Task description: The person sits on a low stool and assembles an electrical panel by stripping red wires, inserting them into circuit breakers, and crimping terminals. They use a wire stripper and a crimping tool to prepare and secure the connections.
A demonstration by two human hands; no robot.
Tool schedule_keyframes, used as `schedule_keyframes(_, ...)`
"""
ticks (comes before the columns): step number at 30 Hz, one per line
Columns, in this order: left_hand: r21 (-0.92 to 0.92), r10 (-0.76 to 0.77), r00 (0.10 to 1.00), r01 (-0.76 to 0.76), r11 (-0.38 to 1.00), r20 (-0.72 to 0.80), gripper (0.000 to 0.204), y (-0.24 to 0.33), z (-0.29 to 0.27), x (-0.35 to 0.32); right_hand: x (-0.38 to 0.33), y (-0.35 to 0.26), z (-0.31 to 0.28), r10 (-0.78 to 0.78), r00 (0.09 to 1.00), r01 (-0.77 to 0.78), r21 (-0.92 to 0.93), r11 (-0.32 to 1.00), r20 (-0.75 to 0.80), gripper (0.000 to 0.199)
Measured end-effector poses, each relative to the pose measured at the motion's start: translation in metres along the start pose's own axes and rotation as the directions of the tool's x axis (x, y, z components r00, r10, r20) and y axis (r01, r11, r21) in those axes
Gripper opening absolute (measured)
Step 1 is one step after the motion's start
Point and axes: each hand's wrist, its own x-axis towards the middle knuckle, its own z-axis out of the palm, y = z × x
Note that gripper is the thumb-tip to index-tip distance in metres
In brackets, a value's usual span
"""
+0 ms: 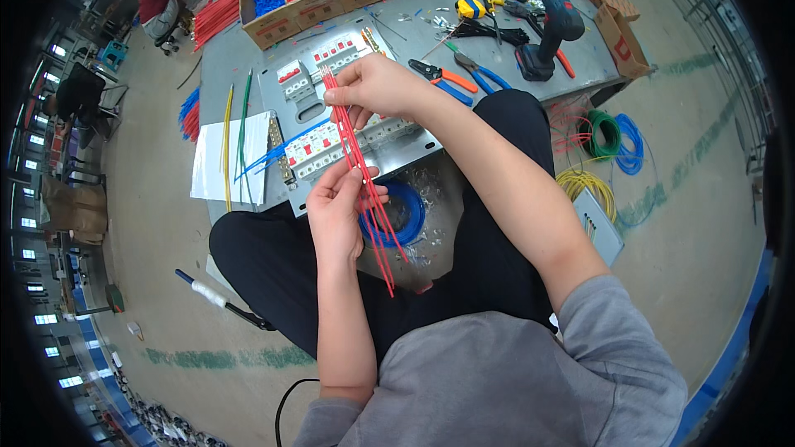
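A bundle of thin red wires (351,146) runs slantwise between both my hands, above the near edge of the table. My left hand (338,199) is closed round its lower part, and the loose ends hang down over my lap. Higher up, my right hand (368,91) pinches the bundle near its top ends. Beneath my hands lies a grey metal mounting plate (269,83) with rows of white circuit breakers (313,149) that have red switches. Several blue wires (277,151) stick out at the left of the lower row. My hands partly hide the plate.
Cardboard bins (319,12) of coloured caps stand at the back. Wire strippers (443,81), pliers (480,70) and a cordless drill (546,29) lie or stand to the right. At left is white paper (211,161) with yellow and green wires. Wire coils (600,134) rest on the floor.
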Motion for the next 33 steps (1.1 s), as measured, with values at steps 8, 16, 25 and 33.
schedule_keyframes(8,0.035,0.020,1.000,-0.020,0.999,-0.004,0.028,-0.012,-0.002,0.003,-0.013,-0.017,-0.001,0.087,0.996,-0.087,-0.088,0.992,-0.004,0.029)
schedule_keyframes(16,-0.005,0.017,1.000,-0.017,1.000,0.003,0.030,-0.016,-0.003,0.005,-0.003,-0.001,0.006,0.048,0.999,-0.049,0.151,0.987,0.010,0.032)
schedule_keyframes(25,0.182,0.062,0.992,-0.042,0.982,-0.109,0.045,-0.027,-0.027,0.016,0.056,0.033,0.025,-0.107,0.986,0.059,-0.329,0.942,-0.130,0.018)
schedule_keyframes(33,0.189,0.077,0.996,-0.086,0.978,0.053,0.041,-0.028,-0.040,0.026,0.070,0.022,0.033,-0.183,0.980,0.110,-0.559,0.822,-0.078,0.018)
